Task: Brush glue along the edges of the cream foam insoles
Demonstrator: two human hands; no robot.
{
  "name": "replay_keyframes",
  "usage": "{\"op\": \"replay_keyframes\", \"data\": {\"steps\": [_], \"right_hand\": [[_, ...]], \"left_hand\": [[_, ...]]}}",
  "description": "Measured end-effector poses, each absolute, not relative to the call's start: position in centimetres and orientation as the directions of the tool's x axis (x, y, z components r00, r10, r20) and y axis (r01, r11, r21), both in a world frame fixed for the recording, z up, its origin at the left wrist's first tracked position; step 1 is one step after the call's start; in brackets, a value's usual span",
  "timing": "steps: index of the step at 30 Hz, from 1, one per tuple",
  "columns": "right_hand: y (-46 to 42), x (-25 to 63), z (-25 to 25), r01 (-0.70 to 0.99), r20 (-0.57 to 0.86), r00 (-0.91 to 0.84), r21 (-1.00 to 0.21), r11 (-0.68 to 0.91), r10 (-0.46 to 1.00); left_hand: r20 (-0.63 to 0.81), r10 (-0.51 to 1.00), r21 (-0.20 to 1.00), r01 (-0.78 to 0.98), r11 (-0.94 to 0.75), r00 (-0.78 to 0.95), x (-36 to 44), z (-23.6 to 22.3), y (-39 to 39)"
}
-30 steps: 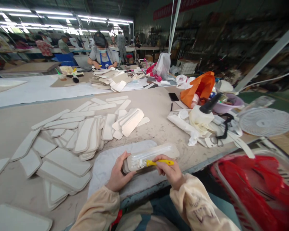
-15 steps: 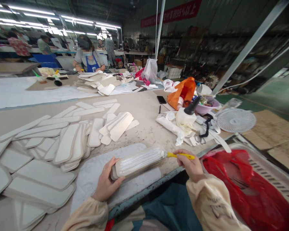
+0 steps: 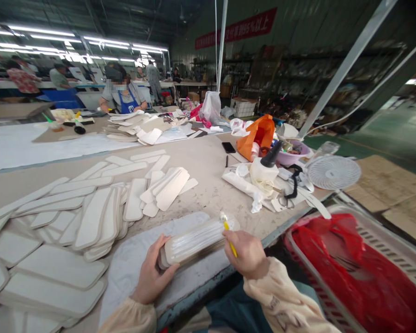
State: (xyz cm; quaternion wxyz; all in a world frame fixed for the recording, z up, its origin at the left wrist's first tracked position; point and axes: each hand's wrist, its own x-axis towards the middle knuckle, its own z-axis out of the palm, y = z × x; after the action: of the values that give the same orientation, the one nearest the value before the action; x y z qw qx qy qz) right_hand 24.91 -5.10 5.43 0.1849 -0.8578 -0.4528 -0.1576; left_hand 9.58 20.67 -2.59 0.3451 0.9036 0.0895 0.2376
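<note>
My left hand (image 3: 156, 270) is closed around the near left end of a stack of long, round-ended pale panels (image 3: 197, 241), its thumb on the front side. Wet white streaks of what looks like glue cover the top panel. In my right hand (image 3: 246, 252) is a small brush with a yellow handle (image 3: 231, 240). Its white-coated bristles are at the far right end of the stack, over the top panel's far edge; whether they touch I cannot tell. Beneath the stack lies a whitish sheet (image 3: 125, 263) on the table.
Loose pale panels (image 3: 93, 217) are heaped on the left. At the right are a white bottle with a black nozzle (image 3: 265, 166), an orange bag (image 3: 258, 136), a phone (image 3: 228, 147) and a fan (image 3: 333, 172). A basket (image 3: 307, 266) holds red plastic. A co-worker (image 3: 125, 92) sits opposite.
My right hand has moved left and nearer the stack, turning the brush from lying sideways to pointing away from me. My left hand keeps its hold. The view has shifted slightly.
</note>
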Motion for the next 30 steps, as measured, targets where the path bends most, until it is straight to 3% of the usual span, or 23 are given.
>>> {"op": "replay_keyframes", "data": {"steps": [3, 6, 9, 12, 16, 19, 24, 28, 30], "right_hand": [[-3.4, 22.7, 5.8, 0.887, 0.373, 0.462, -0.213, -0.411, 0.804], [-2.1, 20.6, 6.8, 0.859, 0.353, 0.394, -0.47, -0.203, 0.849], [-1.7, 20.3, 7.3, 0.596, 0.37, 0.488, -0.803, 0.008, 0.79], [-2.3, 22.7, 6.5, 0.237, 0.276, 0.774, -0.961, 0.144, 0.569], [-4.6, 28.4, 4.8, 0.098, 0.163, 0.979, -0.906, 0.412, 0.125], [-6.7, 31.1, 4.1, 0.076, 0.076, 0.997, -0.839, 0.538, -0.022], [-7.9, 31.3, 3.7, 0.063, 0.039, 0.998, -0.813, 0.579, -0.054], [-7.6, 31.0, 3.1, 0.066, 0.056, 0.998, -0.851, 0.521, -0.036], [-7.7, 31.0, 2.8, 0.067, 0.057, 0.998, -0.865, 0.498, -0.036]], "left_hand": [[0.375, 0.32, 0.663, -0.011, -0.749, 0.87, 9.6, -2.6, 20.8], [0.375, 0.324, 0.666, -0.009, -0.746, 0.868, 9.7, -2.8, 20.9], [0.37, 0.323, 0.68, -0.017, -0.733, 0.871, 9.6, -3.0, 20.9], [0.338, 0.33, 0.763, -0.051, -0.645, 0.882, 9.1, -3.0, 20.8], [0.281, 0.411, 0.868, -0.047, -0.495, 0.867, 8.7, -1.9, 21.5], [0.245, 0.51, 0.835, 0.088, -0.543, 0.825, 10.1, 0.1, 23.7], [0.324, 0.509, 0.56, 0.272, -0.783, 0.797, 16.2, 3.2, 28.4], [0.135, 0.582, 0.277, 0.533, -0.799, 0.802, 20.9, 3.2, 30.2], [0.053, 0.626, 0.19, 0.608, -0.771, 0.778, 22.2, 2.6, 30.5]]}}
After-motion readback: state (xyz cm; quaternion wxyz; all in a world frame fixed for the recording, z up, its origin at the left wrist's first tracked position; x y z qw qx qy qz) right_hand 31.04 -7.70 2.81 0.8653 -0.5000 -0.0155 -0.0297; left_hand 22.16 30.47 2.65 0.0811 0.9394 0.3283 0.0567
